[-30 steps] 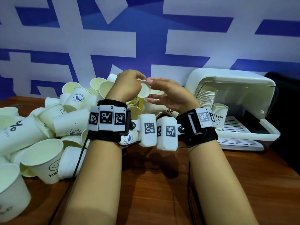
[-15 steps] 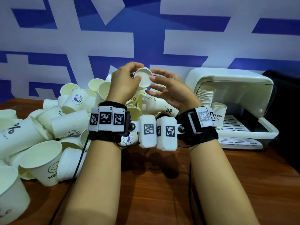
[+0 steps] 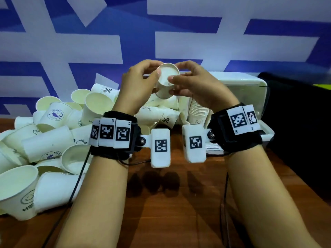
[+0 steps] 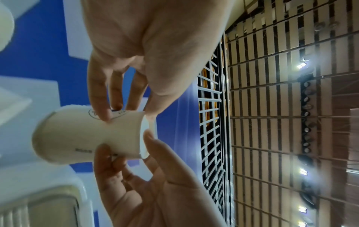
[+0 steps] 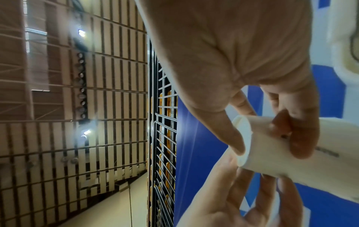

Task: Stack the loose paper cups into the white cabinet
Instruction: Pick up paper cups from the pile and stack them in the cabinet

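Note:
A white paper cup (image 3: 167,78) is held up above the pile, its base turned toward me. My left hand (image 3: 156,70) pinches its left side and my right hand (image 3: 176,73) pinches its right side, thumb on the base rim. The left wrist view shows the cup (image 4: 77,135) lying sideways between left hand (image 4: 127,115) and right hand (image 4: 124,142). In the right wrist view the cup (image 5: 268,155) sits under my right hand (image 5: 268,147). The white cabinet (image 3: 243,82) stands open at the right with a cup stack (image 3: 198,111) inside.
A big pile of loose paper cups (image 3: 50,140) covers the left of the wooden table (image 3: 179,203) and reaches the cabinet's left side. A black object (image 3: 300,122) stands to the right of the cabinet. A blue and white wall is behind.
The cup has been lifted higher above the pile. My right hand, earlier open beside it, now grips it together with the left, and the wrists have spread apart.

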`<state>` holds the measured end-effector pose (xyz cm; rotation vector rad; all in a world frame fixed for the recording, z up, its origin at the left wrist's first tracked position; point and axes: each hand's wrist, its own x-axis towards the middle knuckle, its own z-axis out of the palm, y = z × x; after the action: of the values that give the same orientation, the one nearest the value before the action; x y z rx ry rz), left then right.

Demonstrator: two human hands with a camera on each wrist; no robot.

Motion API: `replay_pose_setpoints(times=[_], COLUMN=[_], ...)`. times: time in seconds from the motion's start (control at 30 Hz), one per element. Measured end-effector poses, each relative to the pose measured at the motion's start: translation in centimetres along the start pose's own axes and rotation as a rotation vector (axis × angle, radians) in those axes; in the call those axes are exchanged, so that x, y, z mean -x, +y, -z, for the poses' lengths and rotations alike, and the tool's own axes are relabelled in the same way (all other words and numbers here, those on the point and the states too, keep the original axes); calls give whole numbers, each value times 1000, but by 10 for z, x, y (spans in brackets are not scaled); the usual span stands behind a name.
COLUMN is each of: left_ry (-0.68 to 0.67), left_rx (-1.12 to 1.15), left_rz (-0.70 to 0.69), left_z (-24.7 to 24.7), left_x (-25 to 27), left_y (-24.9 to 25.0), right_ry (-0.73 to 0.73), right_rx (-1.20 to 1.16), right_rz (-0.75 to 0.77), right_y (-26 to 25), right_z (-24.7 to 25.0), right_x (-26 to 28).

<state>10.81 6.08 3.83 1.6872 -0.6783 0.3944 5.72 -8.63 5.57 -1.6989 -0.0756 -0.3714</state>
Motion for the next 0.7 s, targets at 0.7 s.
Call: replay_pose_setpoints(times=[0.7], left_ry=[-292], left_rx=[187], left_rz=[51], left_z=[-137], left_x=[-7], left_y=[33], right_ry=[156], right_rx=[257], right_rz=[-94], right_y=[8], right_z=[133], right_x=[41])
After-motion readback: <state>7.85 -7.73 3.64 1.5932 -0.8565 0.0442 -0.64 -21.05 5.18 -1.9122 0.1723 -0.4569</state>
